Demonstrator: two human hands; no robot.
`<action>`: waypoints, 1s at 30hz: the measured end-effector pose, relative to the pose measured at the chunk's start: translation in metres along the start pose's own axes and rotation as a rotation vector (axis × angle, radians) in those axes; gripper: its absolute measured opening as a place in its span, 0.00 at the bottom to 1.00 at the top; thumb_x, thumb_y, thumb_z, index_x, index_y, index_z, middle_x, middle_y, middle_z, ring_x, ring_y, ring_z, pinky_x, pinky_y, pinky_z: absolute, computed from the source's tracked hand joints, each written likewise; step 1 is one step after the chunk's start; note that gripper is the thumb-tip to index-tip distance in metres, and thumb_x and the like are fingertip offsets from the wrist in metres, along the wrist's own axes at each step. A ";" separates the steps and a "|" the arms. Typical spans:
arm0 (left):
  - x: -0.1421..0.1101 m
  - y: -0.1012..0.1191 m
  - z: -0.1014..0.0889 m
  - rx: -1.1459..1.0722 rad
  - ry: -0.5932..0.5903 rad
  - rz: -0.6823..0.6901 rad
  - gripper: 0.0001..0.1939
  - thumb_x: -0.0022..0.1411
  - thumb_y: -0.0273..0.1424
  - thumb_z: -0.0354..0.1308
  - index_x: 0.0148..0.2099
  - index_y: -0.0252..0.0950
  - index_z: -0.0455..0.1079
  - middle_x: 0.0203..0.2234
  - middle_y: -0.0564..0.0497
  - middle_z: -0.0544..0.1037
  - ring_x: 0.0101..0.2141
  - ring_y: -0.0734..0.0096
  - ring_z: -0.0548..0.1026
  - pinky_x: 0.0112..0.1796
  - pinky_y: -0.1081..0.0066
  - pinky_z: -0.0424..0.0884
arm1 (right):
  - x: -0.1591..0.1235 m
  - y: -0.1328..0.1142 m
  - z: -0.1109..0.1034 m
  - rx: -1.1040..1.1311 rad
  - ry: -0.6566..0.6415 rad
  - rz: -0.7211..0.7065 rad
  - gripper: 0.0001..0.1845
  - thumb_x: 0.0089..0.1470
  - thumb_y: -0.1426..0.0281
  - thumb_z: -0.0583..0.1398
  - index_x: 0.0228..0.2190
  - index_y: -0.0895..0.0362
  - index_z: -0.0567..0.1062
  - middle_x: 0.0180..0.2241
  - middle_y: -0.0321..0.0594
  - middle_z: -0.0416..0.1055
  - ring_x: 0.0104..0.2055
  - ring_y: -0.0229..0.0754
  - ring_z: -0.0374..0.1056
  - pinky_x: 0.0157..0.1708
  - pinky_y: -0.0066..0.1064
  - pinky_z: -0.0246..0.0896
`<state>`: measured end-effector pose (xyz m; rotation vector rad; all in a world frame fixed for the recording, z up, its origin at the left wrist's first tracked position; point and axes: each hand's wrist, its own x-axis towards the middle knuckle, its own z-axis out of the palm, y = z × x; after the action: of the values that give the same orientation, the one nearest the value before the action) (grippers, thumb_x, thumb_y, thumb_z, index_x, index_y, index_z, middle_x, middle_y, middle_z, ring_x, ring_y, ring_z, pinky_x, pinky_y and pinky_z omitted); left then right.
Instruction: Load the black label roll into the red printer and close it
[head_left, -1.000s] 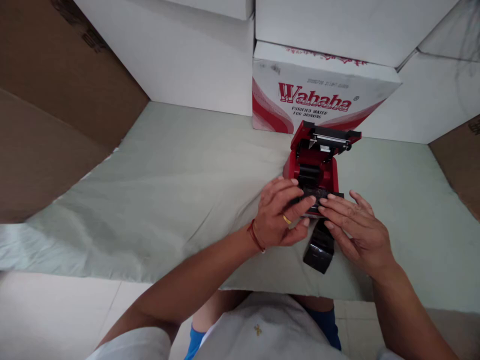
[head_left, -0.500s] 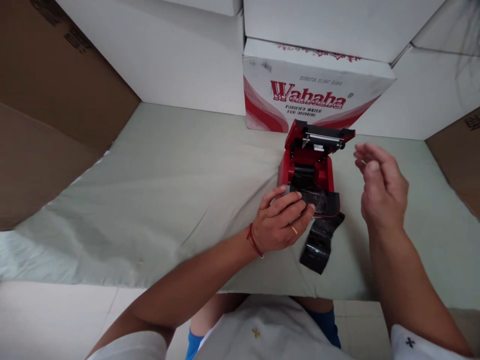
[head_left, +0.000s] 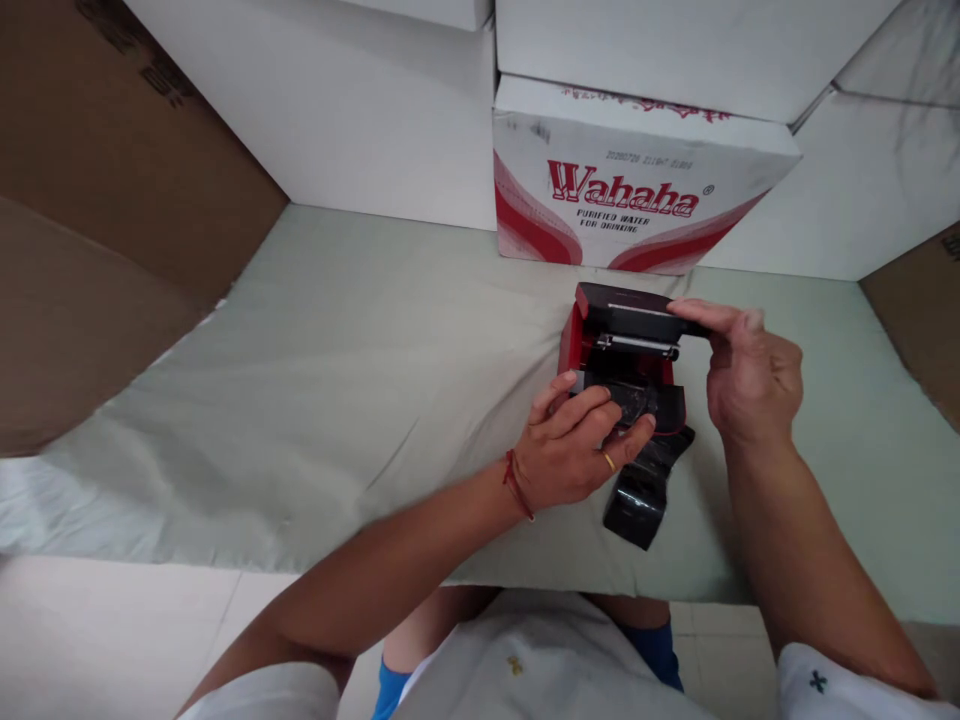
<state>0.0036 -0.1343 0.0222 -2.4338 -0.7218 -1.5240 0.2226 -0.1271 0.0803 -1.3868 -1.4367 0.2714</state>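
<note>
A small red and black label printer [head_left: 571,340] stands on the cloth, its hinged lid [head_left: 630,312] partly raised over the red inside. A glossy black strip [head_left: 636,505] comes out over the printer's front edge and curls down onto the cloth. My left hand [head_left: 574,450] lies across the front left of the printer, fingers spread over the strip; its thumb is hidden. At the right edge of the lid, my right hand [head_left: 754,375] touches the lid with outstretched fingers, and its thumb stands up, apart from the lid.
Behind the printer stands a white and red Wahaha water carton [head_left: 637,200]. Large white boxes [head_left: 390,110] wall off the back. Brown cartons flank the table, one [head_left: 135,230] at left and one [head_left: 919,310] at right. A wrinkled pale green cloth [head_left: 337,370] covers the table.
My right hand has come from beside the printer to the lid, which has tipped forward and down. My left hand stays at the front, its fingers slightly farther right.
</note>
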 end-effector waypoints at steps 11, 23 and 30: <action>-0.009 -0.005 0.003 -0.203 -0.044 -0.064 0.20 0.72 0.32 0.67 0.63 0.54 0.76 0.48 0.55 0.85 0.60 0.66 0.82 0.76 0.54 0.62 | -0.045 -0.006 -0.019 -0.172 -0.224 -0.136 0.17 0.77 0.66 0.59 0.54 0.43 0.88 0.59 0.37 0.85 0.67 0.50 0.78 0.74 0.56 0.64; -0.019 -0.061 0.020 -0.853 -0.156 -0.716 0.41 0.73 0.52 0.62 0.81 0.53 0.54 0.80 0.44 0.62 0.78 0.51 0.63 0.74 0.49 0.64 | -0.060 -0.004 -0.007 0.024 -0.192 -0.038 0.20 0.76 0.54 0.57 0.49 0.43 0.89 0.54 0.41 0.87 0.73 0.59 0.69 0.74 0.69 0.60; -0.017 -0.075 0.045 -1.262 -0.229 -0.849 0.51 0.65 0.46 0.65 0.83 0.56 0.47 0.83 0.51 0.57 0.81 0.53 0.58 0.77 0.48 0.61 | -0.068 -0.005 -0.014 -0.115 -0.070 -0.281 0.19 0.74 0.58 0.58 0.44 0.37 0.91 0.45 0.45 0.79 0.62 0.60 0.70 0.64 0.63 0.66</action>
<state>-0.0036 -0.0566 -0.0209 -3.4456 -1.1810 -2.6252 0.2141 -0.1912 0.0555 -1.2563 -1.7068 0.0570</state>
